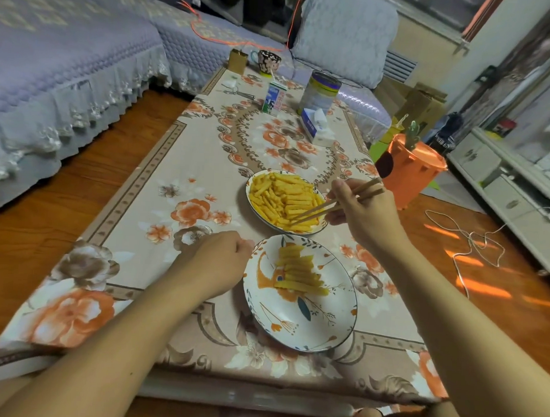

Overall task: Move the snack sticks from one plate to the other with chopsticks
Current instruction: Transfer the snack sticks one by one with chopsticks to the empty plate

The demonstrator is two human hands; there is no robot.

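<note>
Two plates stand on the floral tablecloth. The far plate (pixel 252 204) is heaped with yellow snack sticks (pixel 277 196). The near plate (pixel 326 322), painted with orange leaves, carries a short row of snack sticks (pixel 299 273) in its upper half. My right hand (pixel 364 211) grips a pair of wooden chopsticks (pixel 317 211); their tips reach down into the right side of the far heap. Whether a stick is pinched between the tips is unclear. My left hand (pixel 215 262) lies on the cloth with its fingers curled, right at the near plate's left rim, holding nothing.
Farther back on the table (pixel 136 203) stand a milk carton (pixel 273 99), a large tin (pixel 321 93), a tissue pack (pixel 317 125), a patterned mug (pixel 268 62) and a small box (pixel 237 61). An orange bin (pixel 412 169) sits on the floor at the right, a sofa (pixel 54 75) at the left.
</note>
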